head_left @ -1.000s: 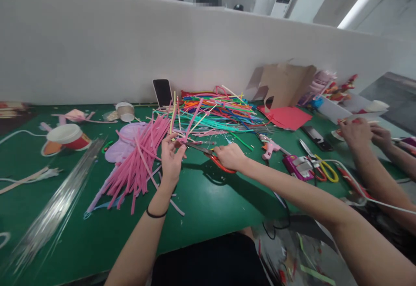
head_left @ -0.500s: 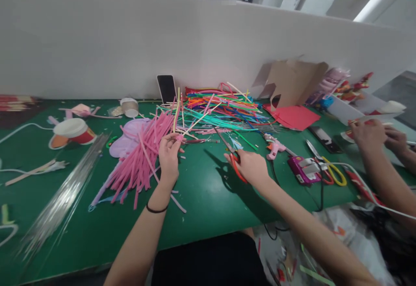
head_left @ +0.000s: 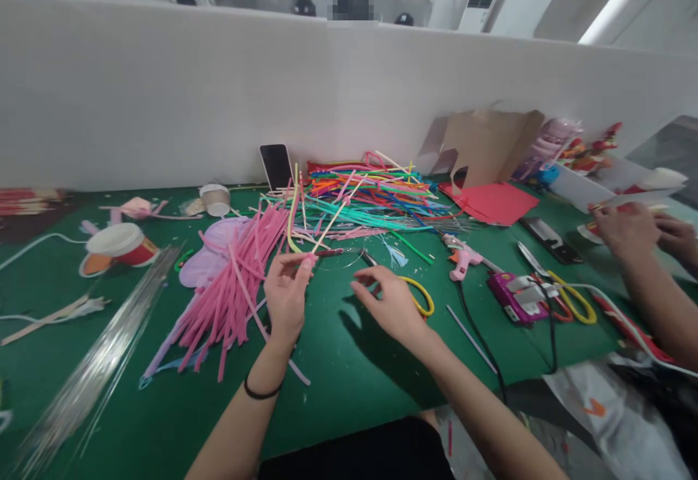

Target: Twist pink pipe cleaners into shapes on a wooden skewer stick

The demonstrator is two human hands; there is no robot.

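My left hand (head_left: 287, 294) is closed, with thumb and finger pinching pale yellow and pink pipe cleaners (head_left: 331, 227) that cross and stick up from the fingertips. My right hand (head_left: 388, 304) hovers over the table with its fingers apart and nothing in them. Beneath and beyond it lie scissors with a yellow and red handle (head_left: 424, 296), partly hidden by the hand. A bundle of pink pipe cleaners (head_left: 232, 294) lies left of my left hand, partly over a lilac sheet (head_left: 204, 269).
Behind lies a multicoloured pile of pipe cleaners (head_left: 371, 193). To the right are a pink glue gun (head_left: 462, 258), a purple power strip (head_left: 512, 298) and more scissors (head_left: 578, 298). Thin wires (head_left: 109, 342) and a paper cup (head_left: 131, 244) lie left. Another person's hands (head_left: 627, 233) work at far right.
My right hand has let go of the scissors, which now lie on the table, and moved left toward my left hand. My left hand still pinches the pipe cleaners. The camera view shifted slightly.
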